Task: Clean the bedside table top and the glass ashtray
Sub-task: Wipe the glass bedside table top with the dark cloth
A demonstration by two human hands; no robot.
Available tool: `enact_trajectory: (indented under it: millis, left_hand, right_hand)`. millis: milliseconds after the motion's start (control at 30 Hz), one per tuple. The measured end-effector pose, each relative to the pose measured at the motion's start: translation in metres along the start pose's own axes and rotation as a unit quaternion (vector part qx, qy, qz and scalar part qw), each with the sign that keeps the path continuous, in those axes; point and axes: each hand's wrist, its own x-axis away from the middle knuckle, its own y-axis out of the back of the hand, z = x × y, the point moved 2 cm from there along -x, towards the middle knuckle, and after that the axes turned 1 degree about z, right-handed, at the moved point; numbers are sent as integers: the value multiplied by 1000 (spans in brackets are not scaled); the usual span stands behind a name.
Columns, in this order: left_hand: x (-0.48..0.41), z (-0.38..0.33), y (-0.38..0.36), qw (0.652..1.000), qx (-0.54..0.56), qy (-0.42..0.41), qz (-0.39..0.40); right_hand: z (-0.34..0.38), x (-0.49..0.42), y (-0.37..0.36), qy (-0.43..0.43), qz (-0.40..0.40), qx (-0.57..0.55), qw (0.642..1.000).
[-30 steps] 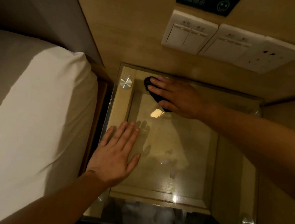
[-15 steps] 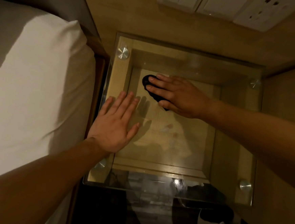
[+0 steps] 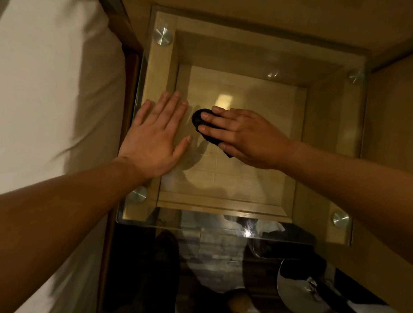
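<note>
The bedside table has a clear glass top over a pale wooden frame, held by round metal studs at its corners. My right hand presses a small black cloth flat on the glass near the middle, fingers pointing left. My left hand lies flat and spread on the left side of the glass, its fingertips close to the cloth. No ashtray shows on the table top.
A bed with a white pillow lies along the left. Wooden wall panels close the back and right sides. Below the table's front edge, on the dark floor, sits a rounded grey object with a dark handle.
My right hand has slid the cloth from the back left corner toward the middle of the glass. The view has tilted down; the wall switches have left the frame.
</note>
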Motion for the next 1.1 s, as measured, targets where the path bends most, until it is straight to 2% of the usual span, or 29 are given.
enact_trajectory:
  millis: [900, 1100]
  left_hand:
    - [5, -2, 4, 1000, -2, -3, -16]
    - [4, -3, 5, 1000, -1, -4, -10]
  right_hand:
    - [120, 72, -45, 13, 2, -71, 997]
    - [136, 78, -51, 28, -37, -110, 993]
